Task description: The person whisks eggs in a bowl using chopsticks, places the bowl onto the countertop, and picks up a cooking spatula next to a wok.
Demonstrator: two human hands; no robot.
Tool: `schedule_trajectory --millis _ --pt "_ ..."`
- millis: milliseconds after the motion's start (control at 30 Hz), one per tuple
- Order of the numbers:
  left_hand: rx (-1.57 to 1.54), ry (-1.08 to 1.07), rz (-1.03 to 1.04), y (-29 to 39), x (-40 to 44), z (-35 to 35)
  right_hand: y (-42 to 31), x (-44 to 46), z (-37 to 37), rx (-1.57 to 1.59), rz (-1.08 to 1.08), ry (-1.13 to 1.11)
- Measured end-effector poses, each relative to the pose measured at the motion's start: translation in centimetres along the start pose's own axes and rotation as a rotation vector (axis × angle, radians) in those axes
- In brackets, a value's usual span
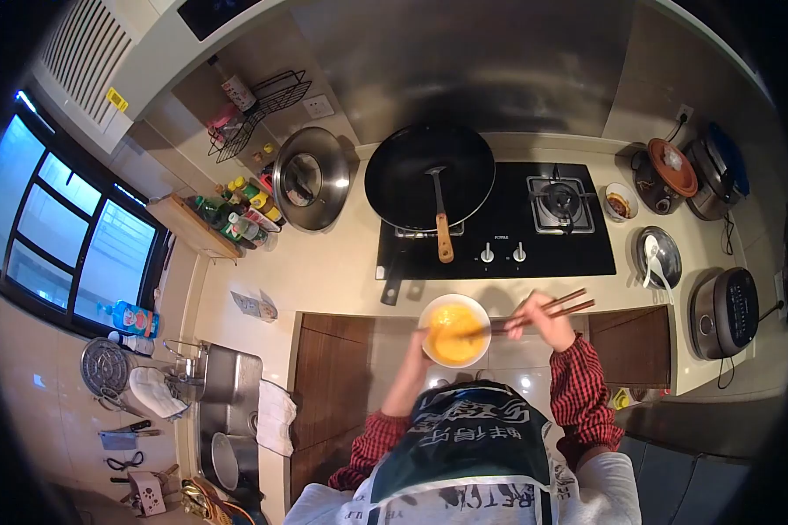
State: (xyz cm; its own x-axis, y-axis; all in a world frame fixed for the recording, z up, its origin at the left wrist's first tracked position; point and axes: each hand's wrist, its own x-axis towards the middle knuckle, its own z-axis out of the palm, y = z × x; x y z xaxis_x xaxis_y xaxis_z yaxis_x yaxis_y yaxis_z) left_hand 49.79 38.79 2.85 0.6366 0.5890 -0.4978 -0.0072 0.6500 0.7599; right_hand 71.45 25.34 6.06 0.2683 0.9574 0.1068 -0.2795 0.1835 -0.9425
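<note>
A white bowl (454, 353) of yellow beaten egg is held up in front of the apron, before the counter's front edge. My left hand (414, 354) grips its left side. In my right hand (543, 322) is a pair of dark brown chopsticks (569, 303), slanting down to the left with their tips in the egg. Beyond the bowl, a black wok (403, 179) sits on the left burner, with a wooden-handled spatula (444, 236) resting in it.
The black gas hob (499, 262) has a bare right burner (559, 203). A small bowl (621, 202), a metal bowl with white spoons (666, 254) and a rice cooker (725, 313) stand right. Bottles (258, 203), a large lid (328, 188) and a sink (228, 381) are left.
</note>
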Motion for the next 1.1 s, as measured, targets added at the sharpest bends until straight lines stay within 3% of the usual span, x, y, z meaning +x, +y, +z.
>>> schedule_trajectory --millis 33,100,200,233,300,400,500,633,667,767,933,1067,1100 --pt "-0.011 -0.007 -0.01 0.0 -0.1 0.0 0.5 0.5 -0.3 -0.039 -0.044 0.122" --pt "-0.039 -0.019 -0.024 0.2 -0.2 0.5 1.1 0.5 -0.4 -0.18 -0.02 -0.031" --pt "-0.004 -0.03 0.008 0.5 -0.6 0.7 0.5 0.4 0.3 -0.025 -0.076 0.031" --pt "-0.018 -0.031 -0.005 0.3 -0.6 0.6 1.2 1.0 -0.1 -0.167 -0.137 0.107" --pt "-0.048 -0.03 -0.025 0.2 -0.4 0.4 0.8 0.7 0.3 -0.163 -0.028 -0.031" --pt "0.009 -0.024 -0.013 0.4 -0.8 0.4 1.2 0.8 0.2 -0.02 -0.068 0.147" --pt "-0.047 -0.028 -0.021 0.7 -0.7 0.7 0.9 0.6 0.3 -0.15 0.013 -0.111" --pt "-0.008 -0.023 -0.033 0.7 -0.7 0.8 0.8 1.1 0.0 -0.103 0.001 0.036" --pt "-0.01 -0.026 -0.034 0.6 -0.4 0.6 0.6 0.7 0.2 -0.157 0.042 -0.066" --pt "-0.011 -0.024 -0.037 1.3 -0.6 0.6 1.1 0.9 -0.3 -0.069 -0.051 0.12" --pt "0.035 -0.008 -0.029 0.8 -0.5 0.3 1.0 0.6 -0.7 -0.033 -0.049 0.1" --pt "0.085 0.035 -0.062 1.3 -0.2 1.4 -0.6 0.3 -0.1 -0.209 0.069 -0.098" --pt "0.107 0.051 -0.062 1.4 -0.5 1.6 -0.3 0.5 -0.4 -0.166 0.05 -0.039"
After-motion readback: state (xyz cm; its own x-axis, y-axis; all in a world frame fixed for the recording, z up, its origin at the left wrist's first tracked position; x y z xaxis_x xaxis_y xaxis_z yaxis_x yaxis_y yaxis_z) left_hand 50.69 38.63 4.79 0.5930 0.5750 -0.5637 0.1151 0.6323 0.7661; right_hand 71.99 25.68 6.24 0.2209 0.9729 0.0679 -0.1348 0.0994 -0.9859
